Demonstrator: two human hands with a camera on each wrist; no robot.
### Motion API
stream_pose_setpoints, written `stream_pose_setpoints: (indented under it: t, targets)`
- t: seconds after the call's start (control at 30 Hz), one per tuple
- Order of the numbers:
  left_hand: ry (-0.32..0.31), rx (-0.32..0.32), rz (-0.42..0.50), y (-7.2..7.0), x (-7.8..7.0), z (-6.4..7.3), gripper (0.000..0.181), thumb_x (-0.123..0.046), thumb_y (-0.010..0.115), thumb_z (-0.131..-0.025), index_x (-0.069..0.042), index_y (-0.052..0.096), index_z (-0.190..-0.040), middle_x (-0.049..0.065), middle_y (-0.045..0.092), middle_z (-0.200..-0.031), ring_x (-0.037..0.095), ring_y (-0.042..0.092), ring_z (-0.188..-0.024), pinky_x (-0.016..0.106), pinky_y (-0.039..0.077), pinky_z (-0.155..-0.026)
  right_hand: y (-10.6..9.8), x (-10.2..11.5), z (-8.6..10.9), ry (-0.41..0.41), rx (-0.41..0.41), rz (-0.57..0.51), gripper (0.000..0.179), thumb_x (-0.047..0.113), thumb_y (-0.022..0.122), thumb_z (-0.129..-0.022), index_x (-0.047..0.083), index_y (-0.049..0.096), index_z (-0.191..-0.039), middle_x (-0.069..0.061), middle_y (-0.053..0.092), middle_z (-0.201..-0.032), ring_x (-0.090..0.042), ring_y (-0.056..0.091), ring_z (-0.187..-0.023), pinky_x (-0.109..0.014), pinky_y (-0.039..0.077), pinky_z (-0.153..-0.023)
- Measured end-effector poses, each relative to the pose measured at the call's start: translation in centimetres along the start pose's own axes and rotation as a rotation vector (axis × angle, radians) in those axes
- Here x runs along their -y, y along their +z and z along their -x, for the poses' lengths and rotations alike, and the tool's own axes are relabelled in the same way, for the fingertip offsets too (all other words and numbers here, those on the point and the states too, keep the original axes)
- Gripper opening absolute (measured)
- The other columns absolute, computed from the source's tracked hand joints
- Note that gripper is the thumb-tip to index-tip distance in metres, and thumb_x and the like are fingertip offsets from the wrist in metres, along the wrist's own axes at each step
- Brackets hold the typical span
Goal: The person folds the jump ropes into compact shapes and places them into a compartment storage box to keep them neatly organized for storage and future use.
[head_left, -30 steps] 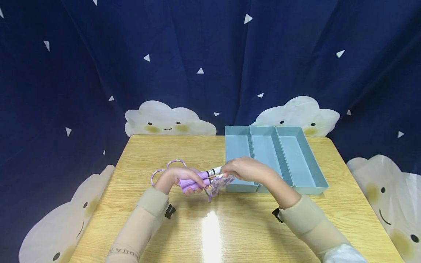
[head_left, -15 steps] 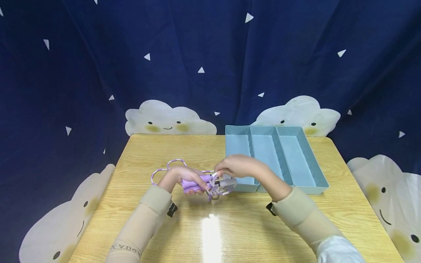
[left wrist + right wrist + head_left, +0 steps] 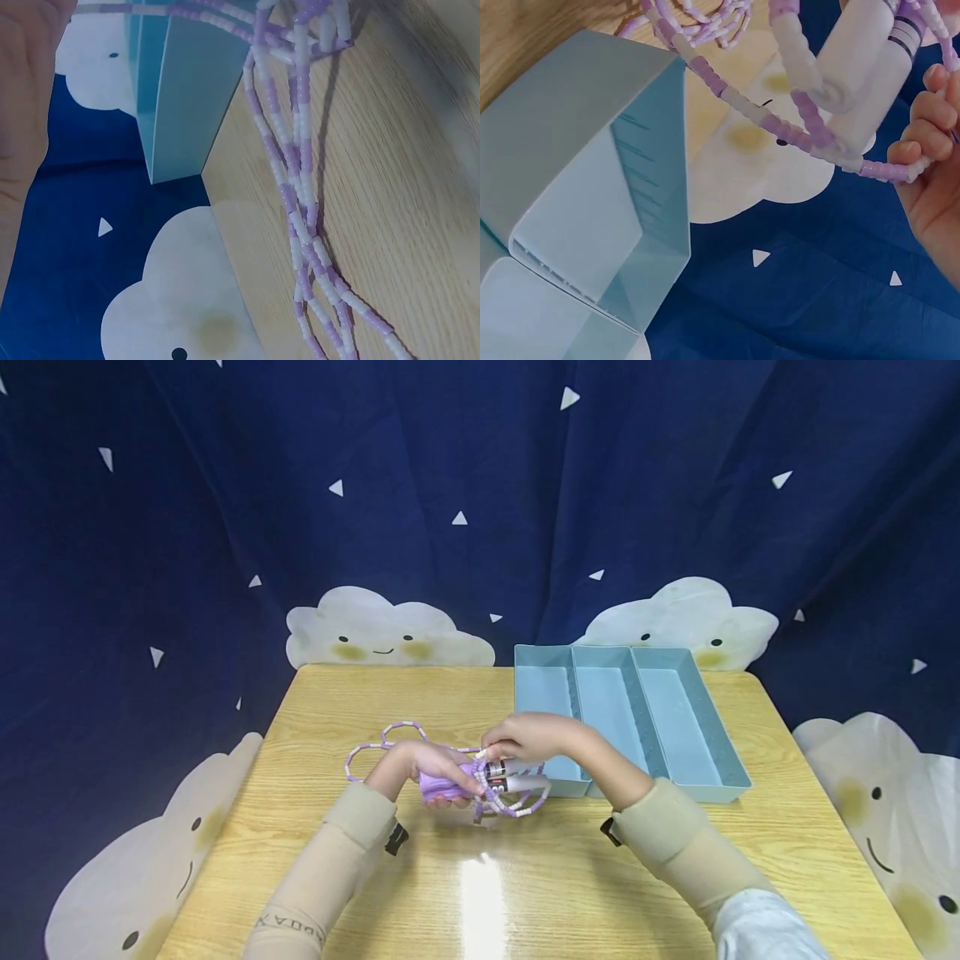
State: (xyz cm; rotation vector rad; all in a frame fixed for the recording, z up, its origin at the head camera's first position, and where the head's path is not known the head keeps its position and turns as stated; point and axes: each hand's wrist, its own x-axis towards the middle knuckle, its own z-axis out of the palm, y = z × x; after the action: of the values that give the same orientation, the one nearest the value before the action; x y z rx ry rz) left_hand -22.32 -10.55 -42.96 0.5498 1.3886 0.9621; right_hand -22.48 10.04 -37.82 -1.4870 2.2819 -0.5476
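A beaded jump rope in purple and white has two handles (image 3: 517, 777) with purple grips, black bands and white ends. My left hand (image 3: 442, 770) grips both handles side by side by their purple part, ends pointing right. My right hand (image 3: 528, 737) pinches the beaded rope (image 3: 780, 127) close above the handles, fingers curled round the beads in the right wrist view. One loop of rope (image 3: 534, 806) passes around the white ends. More strands hang together over the table in the left wrist view, and loops (image 3: 363, 756) show left of my left hand.
A light blue tray (image 3: 731, 793) with three long compartments stands at the back right of the wooden table (image 3: 337, 693), right beside my right hand. A dark blue curtain with clouds and triangles hangs behind the table.
My right hand has moved left from the handle ends toward my left hand, drawing the rope across the handles. My left hand keeps its grip, shifting slightly right.
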Motion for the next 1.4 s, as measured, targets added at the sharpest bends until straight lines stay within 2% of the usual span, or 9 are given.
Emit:
stream_pose_setpoints:
  t: [0.13, 0.37, 0.57, 0.7, 0.77, 1.0, 1.23, 1.4]
  targets:
    - [0.000, -0.004, -0.022, 0.1, -0.1, -0.1, 0.020, -0.021, 0.038, -0.096, -0.005, 0.049, -0.092, 0.003, 0.048, -0.067, 0.008, 0.043, -0.045, 0.019, 0.037, -0.039, 0.0, -0.1, -0.1, -0.002, -0.004, -0.034, 0.020, 0.011, 0.045, -0.096, 0.009, 0.058, -0.080, 0.003, 0.054, -0.071, -0.003, 0.043, -0.062, -0.020, 0.043, -0.060]
    - [-0.009, -0.001, 0.016, 0.3, -0.3, -0.2, 0.024, -0.025, 0.033, -0.098, -0.007, 0.048, -0.098, 0.002, 0.046, -0.066, 0.007, 0.041, -0.045, 0.018, 0.035, -0.038, 0.0, -0.3, -0.3, 0.013, -0.006, -0.070, 0.020, 0.013, 0.047, -0.095, 0.010, 0.059, -0.079, 0.003, 0.054, -0.069, -0.002, 0.042, -0.061, -0.019, 0.042, -0.059]
    - [0.005, -0.005, 0.015, 0.6, -0.5, -0.2, 0.031, -0.027, 0.032, -0.098, 0.000, 0.047, -0.102, 0.001, 0.045, -0.065, 0.007, 0.039, -0.044, 0.018, 0.034, -0.037, 0.2, -0.9, -0.4, 0.012, -0.015, -0.088, 0.020, 0.014, 0.046, -0.096, 0.010, 0.059, -0.081, 0.005, 0.053, -0.070, -0.002, 0.043, -0.061, -0.020, 0.043, -0.060]
    - [0.005, -0.012, 0.024, 0.7, -0.4, -0.2, 0.031, -0.028, 0.035, -0.097, -0.001, 0.049, -0.098, 0.001, 0.046, -0.063, 0.007, 0.039, -0.043, 0.018, 0.034, -0.037, 0.4, -1.1, -0.4, 0.010, -0.026, -0.093, 0.019, 0.015, 0.046, -0.096, 0.009, 0.060, -0.084, 0.004, 0.055, -0.072, -0.002, 0.043, -0.062, -0.020, 0.044, -0.061]
    - [0.002, -0.018, 0.019, 0.7, -0.4, -0.2, 0.028, -0.029, 0.037, -0.096, -0.005, 0.052, -0.093, 0.001, 0.047, -0.063, 0.007, 0.040, -0.043, 0.018, 0.034, -0.037, 0.4, -1.2, -0.4, 0.008, -0.031, -0.099, 0.019, 0.015, 0.046, -0.095, 0.009, 0.060, -0.085, 0.004, 0.055, -0.072, -0.002, 0.043, -0.061, -0.020, 0.044, -0.060]
    - [0.007, -0.010, -0.001, 0.6, -0.3, 0.2, 0.028, -0.030, 0.039, -0.094, -0.007, 0.053, -0.088, 0.001, 0.047, -0.062, 0.007, 0.040, -0.043, 0.017, 0.034, -0.037, 0.8, -1.9, -0.5, -0.042, -0.048, -0.151, 0.017, 0.016, 0.048, -0.095, 0.009, 0.061, -0.087, 0.007, 0.055, -0.071, -0.001, 0.044, -0.060, -0.019, 0.044, -0.059]
    - [0.050, 0.035, 0.044, 0.7, -0.4, 0.6, 0.025, -0.026, 0.039, -0.093, -0.006, 0.052, -0.089, 0.001, 0.048, -0.062, 0.007, 0.041, -0.043, 0.018, 0.034, -0.037, 1.4, -3.4, -0.6, -0.053, -0.068, -0.321, 0.015, 0.013, 0.052, -0.092, 0.006, 0.064, -0.087, 0.006, 0.057, -0.073, -0.003, 0.045, -0.062, -0.019, 0.042, -0.056]
    - [0.112, 0.109, 0.046, 0.7, -0.4, 0.9, 0.025, -0.023, 0.035, -0.094, -0.004, 0.050, -0.087, 0.001, 0.046, -0.062, 0.006, 0.041, -0.044, 0.018, 0.034, -0.037, 1.6, -4.2, -0.4, -0.009, -0.050, -0.502, 0.017, 0.010, 0.050, -0.093, 0.002, 0.065, -0.093, 0.004, 0.058, -0.077, -0.005, 0.049, -0.068, -0.019, 0.044, -0.060]
